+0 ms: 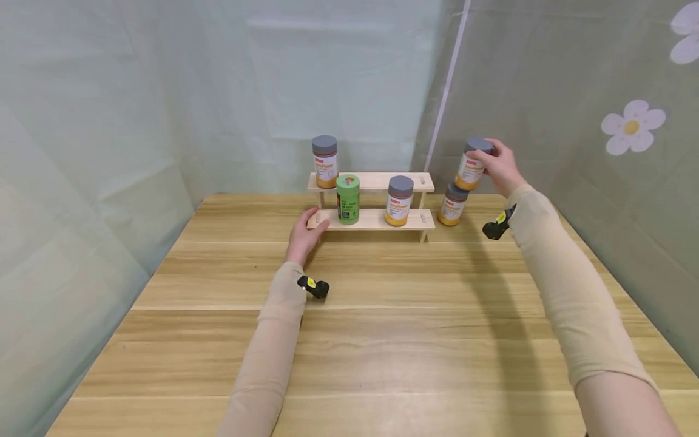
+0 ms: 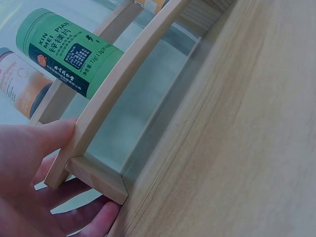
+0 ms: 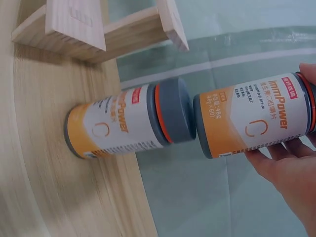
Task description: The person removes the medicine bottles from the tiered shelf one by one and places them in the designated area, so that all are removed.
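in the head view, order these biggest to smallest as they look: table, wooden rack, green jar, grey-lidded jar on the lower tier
1. Table
2. Wooden rack
3. Green jar and grey-lidded lower-tier jar: nearly equal height, the latter slightly wider; too close to rank.

Diffuse light, soft shadow, faint tabletop (image 1: 404,364) glare

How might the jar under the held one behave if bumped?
The lower jar might tip if bumped high, being taller than wide. Its round sides suggest rolling once down. Its smooth, straight walls look stiff, perhaps slippery.
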The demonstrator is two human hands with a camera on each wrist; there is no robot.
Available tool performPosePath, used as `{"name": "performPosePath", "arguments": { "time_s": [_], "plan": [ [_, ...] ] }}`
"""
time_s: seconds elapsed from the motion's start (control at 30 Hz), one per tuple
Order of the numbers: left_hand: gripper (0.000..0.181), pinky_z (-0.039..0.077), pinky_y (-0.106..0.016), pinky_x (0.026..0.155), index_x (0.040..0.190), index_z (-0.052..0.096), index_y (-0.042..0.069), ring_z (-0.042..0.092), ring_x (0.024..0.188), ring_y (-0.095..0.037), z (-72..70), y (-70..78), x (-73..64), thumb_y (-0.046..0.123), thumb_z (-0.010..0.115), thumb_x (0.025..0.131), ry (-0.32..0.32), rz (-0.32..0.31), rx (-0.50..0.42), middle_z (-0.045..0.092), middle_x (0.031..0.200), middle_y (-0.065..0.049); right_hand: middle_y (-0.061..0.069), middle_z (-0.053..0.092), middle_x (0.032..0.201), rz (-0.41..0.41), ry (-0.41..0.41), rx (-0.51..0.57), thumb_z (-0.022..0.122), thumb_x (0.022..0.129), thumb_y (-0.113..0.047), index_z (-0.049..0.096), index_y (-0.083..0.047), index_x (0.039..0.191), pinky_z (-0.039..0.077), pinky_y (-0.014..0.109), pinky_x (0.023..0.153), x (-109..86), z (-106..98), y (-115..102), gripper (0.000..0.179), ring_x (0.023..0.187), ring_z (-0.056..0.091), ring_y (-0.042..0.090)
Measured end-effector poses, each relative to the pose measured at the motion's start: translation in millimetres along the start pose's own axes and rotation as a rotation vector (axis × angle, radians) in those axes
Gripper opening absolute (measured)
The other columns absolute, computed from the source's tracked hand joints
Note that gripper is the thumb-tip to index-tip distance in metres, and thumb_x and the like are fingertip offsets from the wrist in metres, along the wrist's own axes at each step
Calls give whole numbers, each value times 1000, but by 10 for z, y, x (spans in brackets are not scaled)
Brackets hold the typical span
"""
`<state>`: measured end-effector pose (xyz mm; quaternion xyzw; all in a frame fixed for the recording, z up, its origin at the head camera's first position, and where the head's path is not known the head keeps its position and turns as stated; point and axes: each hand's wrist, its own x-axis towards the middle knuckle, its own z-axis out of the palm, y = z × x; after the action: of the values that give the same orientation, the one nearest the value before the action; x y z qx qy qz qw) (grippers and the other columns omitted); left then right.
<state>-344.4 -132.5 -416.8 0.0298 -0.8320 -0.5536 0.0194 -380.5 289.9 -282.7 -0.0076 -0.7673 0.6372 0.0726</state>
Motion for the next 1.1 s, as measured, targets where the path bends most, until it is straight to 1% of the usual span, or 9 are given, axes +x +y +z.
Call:
{"name": "performPosePath", "arguments": {
  "time_s": [0.13,0.27,0.43,0.6,0.77,0.83,0.97,1.03,1.1],
  "plan": [
    [61,21,-46,123,148,39,18,27,148,-30,18,2,3,35,61,95,1,10,-3,33,158,-9,-12,50,111,6,19,-2,64,92,-26,48,-22,123,36,36,103,-25,-105,0,36,106,47,7],
    [61,22,-45,123,148,39,17,27,148,-29,27,13,2,35,61,94,-1,17,-3,33,158,-9,-11,51,110,2,33,24,65,91,-24,49,-23,118,38,32,99,-47,-219,1,31,104,48,6],
    [60,22,-44,122,147,40,17,28,147,-29,29,18,3,34,62,94,-6,23,-13,34,157,-10,-13,50,110,7,30,-2,65,92,-25,49,-23,121,38,30,98,-80,-336,27,34,105,47,5],
    [60,22,-44,123,147,40,17,28,147,-29,28,4,11,33,62,94,-5,21,-14,34,157,-9,-13,48,112,43,17,-18,65,92,-26,44,-22,130,36,33,103,-91,-416,50,43,107,46,6],
    [61,21,-45,123,148,39,17,27,148,-29,27,0,11,34,62,94,-3,10,-15,33,158,-9,-13,43,114,64,18,-1,67,91,-27,32,-20,139,35,35,104,-106,-448,52,60,109,45,7],
    [61,21,-45,123,148,39,17,27,148,-29,29,4,4,35,62,94,1,9,-11,33,158,-9,-12,43,114,74,19,-6,67,91,-28,32,-20,137,34,36,106,-114,-461,59,59,110,45,7],
    [61,21,-45,123,148,39,17,27,148,-29,32,13,-11,35,62,94,2,14,-5,33,158,-9,-12,44,113,75,16,-18,69,89,-28,37,-24,125,31,41,114,-125,-486,86,48,114,44,9],
    [61,21,-45,123,148,39,17,27,147,-29,34,18,-15,35,62,94,1,16,-3,33,158,-9,-13,45,113,68,13,-19,70,89,-27,39,-26,121,30,43,115,-120,-502,109,44,114,45,9],
    [60,21,-45,123,148,39,17,27,147,-30,35,22,-16,34,62,94,1,20,-6,33,158,-9,-12,46,113,60,8,-19,70,88,-25,41,-26,121,31,43,114,-112,-520,135,44,113,46,8]
  ]
}}
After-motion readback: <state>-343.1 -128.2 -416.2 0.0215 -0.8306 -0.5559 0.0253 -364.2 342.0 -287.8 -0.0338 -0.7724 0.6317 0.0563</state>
